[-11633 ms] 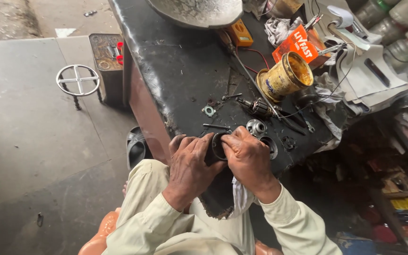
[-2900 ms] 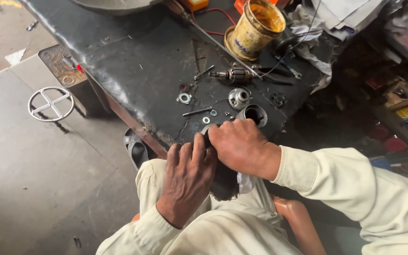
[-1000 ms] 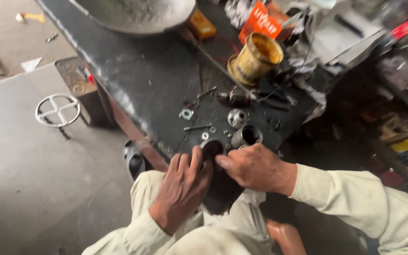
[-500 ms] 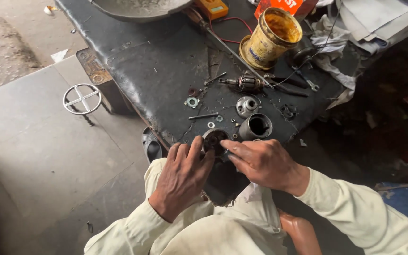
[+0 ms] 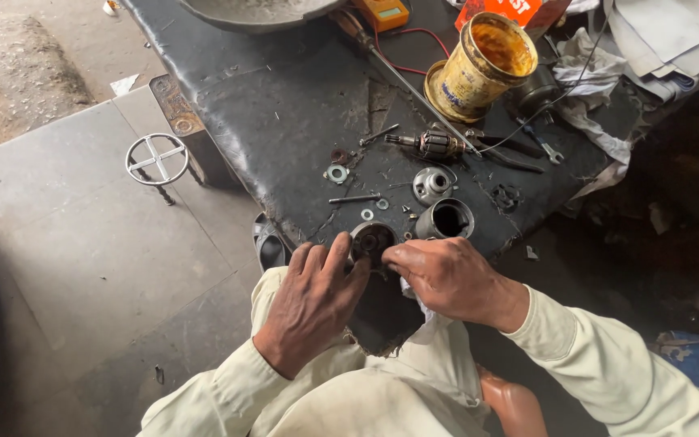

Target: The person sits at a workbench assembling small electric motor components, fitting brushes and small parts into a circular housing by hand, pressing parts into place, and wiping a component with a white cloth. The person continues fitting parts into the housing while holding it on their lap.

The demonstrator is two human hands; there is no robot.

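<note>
Left hand (image 5: 311, 311) cupped around a small round dark metal motor part (image 5: 371, 242) at the near edge of the black grimy workbench (image 5: 285, 105). Right hand (image 5: 446, 275) pinching the same part from the other side. Just beyond, an open grey metal cylinder housing (image 5: 446, 218).

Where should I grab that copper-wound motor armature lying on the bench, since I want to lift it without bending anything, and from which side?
Grip the armature around its thick wound middle, coming straight down from above. It lies flat on the black bench, its thin shaft pointing left, with a long rod and pliers crowding its right end. The stout core probably offers the safest hold.
</note>
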